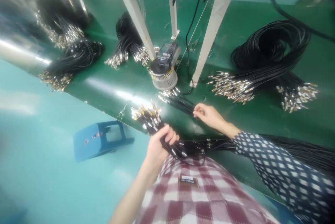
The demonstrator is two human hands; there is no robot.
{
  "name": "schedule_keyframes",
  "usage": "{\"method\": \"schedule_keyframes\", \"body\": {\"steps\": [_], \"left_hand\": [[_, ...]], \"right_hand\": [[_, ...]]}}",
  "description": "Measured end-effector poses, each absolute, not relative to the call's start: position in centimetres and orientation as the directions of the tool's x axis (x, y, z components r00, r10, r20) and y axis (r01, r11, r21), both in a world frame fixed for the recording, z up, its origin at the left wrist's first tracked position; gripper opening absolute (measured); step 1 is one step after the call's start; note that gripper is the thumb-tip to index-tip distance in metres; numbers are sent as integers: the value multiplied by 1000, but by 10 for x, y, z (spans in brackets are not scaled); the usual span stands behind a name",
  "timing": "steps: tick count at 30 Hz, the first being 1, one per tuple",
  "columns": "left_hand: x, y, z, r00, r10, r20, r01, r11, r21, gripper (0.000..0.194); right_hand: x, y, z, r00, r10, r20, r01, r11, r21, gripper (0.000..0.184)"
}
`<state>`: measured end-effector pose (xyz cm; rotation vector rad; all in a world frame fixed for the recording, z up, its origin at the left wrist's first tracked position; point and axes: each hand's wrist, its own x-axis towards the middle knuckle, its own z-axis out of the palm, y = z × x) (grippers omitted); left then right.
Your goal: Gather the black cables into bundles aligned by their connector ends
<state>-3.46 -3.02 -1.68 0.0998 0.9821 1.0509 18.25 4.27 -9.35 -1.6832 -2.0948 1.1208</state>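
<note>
My left hand (161, 143) is wrapped round a thick bundle of black cables (155, 123), just below their metal-tipped ends, in front of the checked apron (193, 196). The rest of that bundle bends down over the table edge. On the green table (125, 93), my right hand (208, 115) pinches a thinner group of black cables (180, 102). Its metal tips point up and left, close to a round grey-white device (164, 77) with a dark top. More long black cables (293, 150) run to the right, partly beneath my right forearm.
A large coiled cable bundle (272, 51) lies at the right. Several more bundles, such as one cable bundle (75, 56), lie at the left. White metal legs (209, 35) stand on the table behind the device. A blue stool (102, 140) is on the floor at the left.
</note>
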Motion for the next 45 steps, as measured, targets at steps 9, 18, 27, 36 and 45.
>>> {"method": "schedule_keyframes", "body": {"steps": [9, 18, 27, 36, 45], "left_hand": [[-30, -31, -11, 83, 789, -609, -662, 500, 558, 14], [-23, -29, -7, 27, 803, -595, -648, 467, 601, 21], [-18, -32, -1, 28, 767, -641, -555, 545, 628, 18], [-19, -32, -5, -17, 736, -677, -627, 519, 581, 18], [-21, -29, -5, -28, 760, -649, -623, 495, 606, 20]], "right_hand": [[206, -9, -43, -241, 966, -98, 554, 54, -831, 16], [239, -80, -28, -559, 797, -230, 575, 172, -800, 17], [169, -34, 3, -467, 868, -169, 532, 123, -838, 20], [161, -56, -6, -551, 830, -89, 585, 308, -750, 29], [210, -76, -19, -556, 825, -106, 614, 322, -720, 21]]}}
